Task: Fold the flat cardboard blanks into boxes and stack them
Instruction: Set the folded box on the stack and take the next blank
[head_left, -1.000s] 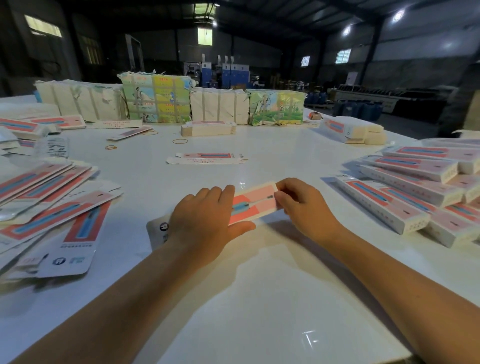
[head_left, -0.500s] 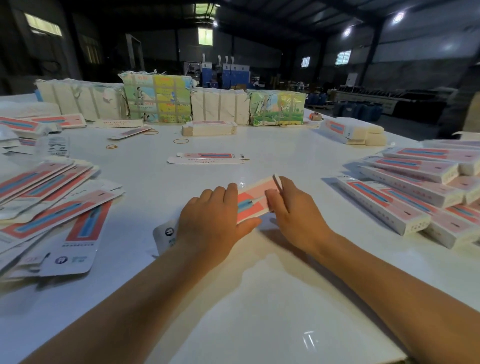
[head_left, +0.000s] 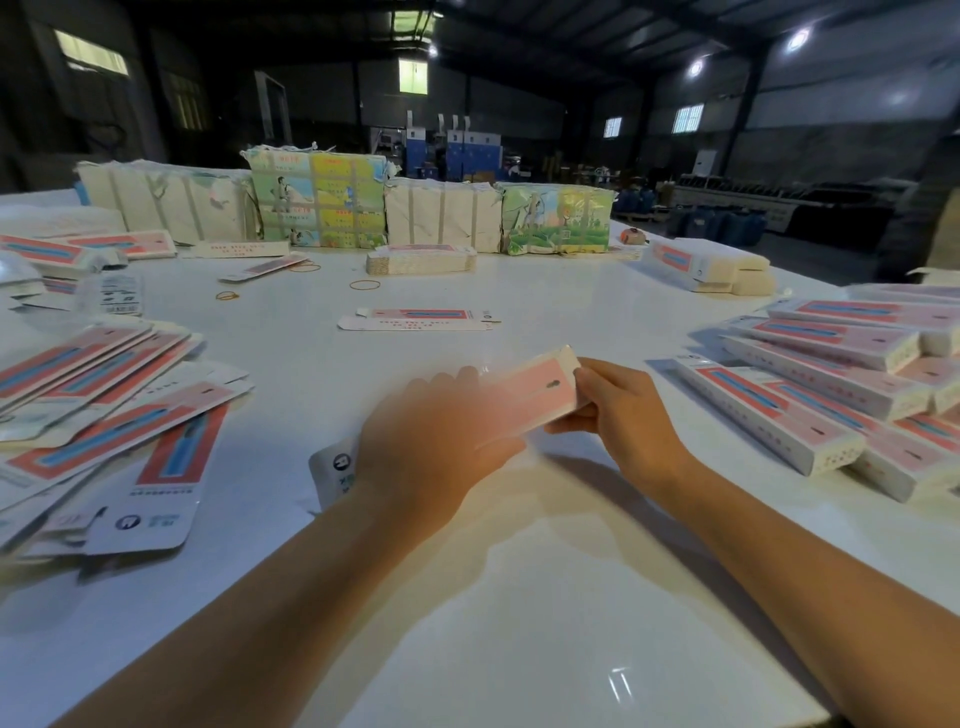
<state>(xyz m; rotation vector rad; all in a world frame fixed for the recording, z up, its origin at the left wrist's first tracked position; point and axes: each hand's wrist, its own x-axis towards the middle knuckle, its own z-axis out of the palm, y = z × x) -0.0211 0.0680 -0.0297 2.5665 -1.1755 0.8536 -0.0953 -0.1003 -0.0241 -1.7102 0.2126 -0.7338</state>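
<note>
Both hands: the left hand (head_left: 431, 441) and the right hand (head_left: 623, 415) meet on one blank (head_left: 530, 400), held between them over the white worktop (head_left: 519, 597).
Blank position: it runs slantwise from lower left to upper right, its far end raised off the worktop, its near white end (head_left: 332, 467) showing past the left wrist.
Left hand: blurred; it lies over the blank's middle with the thumb beneath the near edge, so it seems to grip it, though the fingers cannot be told exactly.
Right hand: fingers and thumb pinch the blank's far end.
Change: half a second ago the blank lay lower and flatter near the worktop; now its far end is lifted and shows a white edge, and the left hand has blurred.
Finished boxes: stacked rows (head_left: 831, 395) lie well to the right.
Flat blanks: a loose heap (head_left: 104, 405) lies to the left.
</note>
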